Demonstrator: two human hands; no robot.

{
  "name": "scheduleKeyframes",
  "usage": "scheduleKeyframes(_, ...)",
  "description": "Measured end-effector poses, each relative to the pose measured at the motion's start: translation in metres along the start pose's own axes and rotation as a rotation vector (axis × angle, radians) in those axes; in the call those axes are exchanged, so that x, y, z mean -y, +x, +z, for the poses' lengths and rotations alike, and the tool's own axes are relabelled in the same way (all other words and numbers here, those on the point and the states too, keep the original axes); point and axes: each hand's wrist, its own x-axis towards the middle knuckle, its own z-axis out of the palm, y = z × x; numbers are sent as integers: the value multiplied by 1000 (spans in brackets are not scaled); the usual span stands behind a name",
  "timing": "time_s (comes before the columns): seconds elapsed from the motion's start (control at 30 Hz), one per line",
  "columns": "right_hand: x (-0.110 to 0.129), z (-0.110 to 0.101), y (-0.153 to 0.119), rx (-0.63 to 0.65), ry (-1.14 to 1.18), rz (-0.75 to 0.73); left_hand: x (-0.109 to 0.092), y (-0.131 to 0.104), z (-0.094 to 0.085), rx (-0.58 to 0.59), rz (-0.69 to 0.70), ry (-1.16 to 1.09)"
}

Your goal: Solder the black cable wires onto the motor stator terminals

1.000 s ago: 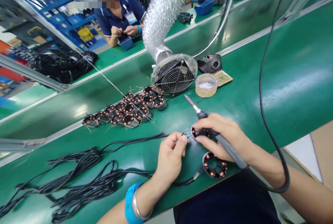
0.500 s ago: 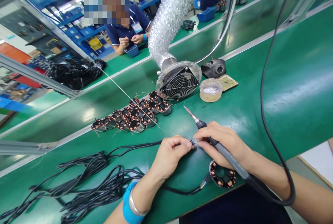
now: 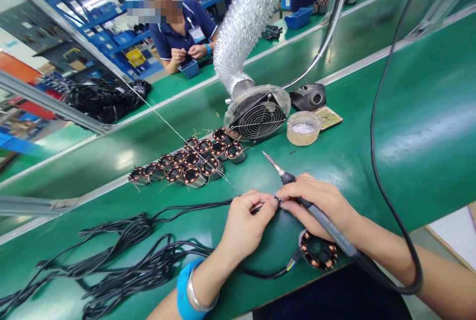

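My left hand (image 3: 245,223) is closed in a pinch on the end of a black cable (image 3: 197,207), which runs off to the left. In my right hand (image 3: 323,203) rests a soldering iron (image 3: 330,228), its bare tip (image 3: 270,160) pointing up and left, away from the cable. The thumb and forefinger of that hand also pinch a small dark piece (image 3: 277,201) at the cable end, mostly hidden by the fingertips. Just below my right hand lies a motor stator (image 3: 305,248) with copper windings, joined to another black cable (image 3: 262,275) by coloured wires.
Several stators (image 3: 191,176) stand in rows behind my hands. Beyond them is a fume extractor fan (image 3: 260,116), beside a round tub (image 3: 303,136). Coiled cables (image 3: 130,268) cover the bench's left. The iron's cord (image 3: 374,146) loops at right. A co-worker (image 3: 182,37) sits opposite.
My fingertips have drawn closer together, and the small piece between them is now more covered. My left hand has tilted slightly. The soldering iron has stayed where it was.
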Motion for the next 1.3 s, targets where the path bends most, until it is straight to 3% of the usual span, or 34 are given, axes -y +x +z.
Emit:
scheduleKeyframes(0.1, 0, -2, 4, -24, -55, -16, -1, 0, -2, 9, 75, 79)
scheduleKeyframes(0.23, -1, -5, 11, 111, -32, -29, 0, 1, -5, 18, 138, 139)
scheduleKeyframes(0.53, -3, -5, 11, 122, -6, 37, 9, 1, -9, 37, 52, 38)
scheduleKeyframes(0.93, -3, -6, 12, 157, 38, 114, 4, 0, -5, -18, 113, 144)
scheduleKeyframes(1.13, 1, -1, 12, 76, -7, 100, 3, -6, -3, -55, 130, 138)
scheduleKeyframes(1.3, 3, 8, 10, -9, -101, 38, 5, -28, 3, 43, 152, 63)
